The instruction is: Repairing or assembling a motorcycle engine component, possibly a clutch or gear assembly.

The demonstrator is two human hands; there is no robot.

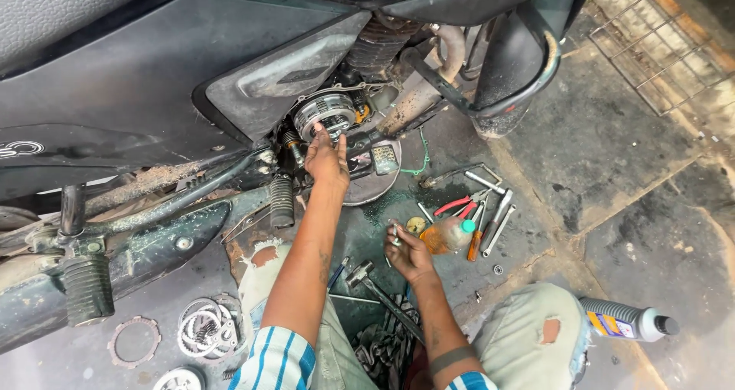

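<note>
My left hand [326,157] reaches up to the exposed round clutch assembly [329,113] on the side of a motorcycle engine, fingertips touching its lower edge. My right hand [409,254] hovers low over the oily floor, its fingers closed on a small metal part [396,233] that I cannot identify. Beside that hand lies a clear plastic bottle [448,235] with a green cap and orange liquid.
Red-handled pliers [459,204], an orange screwdriver [475,244] and spanners [498,221] lie right of the hand. A socket wrench [379,290] rests between my knees. Clutch plates [203,329] and a friction ring [134,342] sit bottom left. A grey oil bottle [628,321] lies right.
</note>
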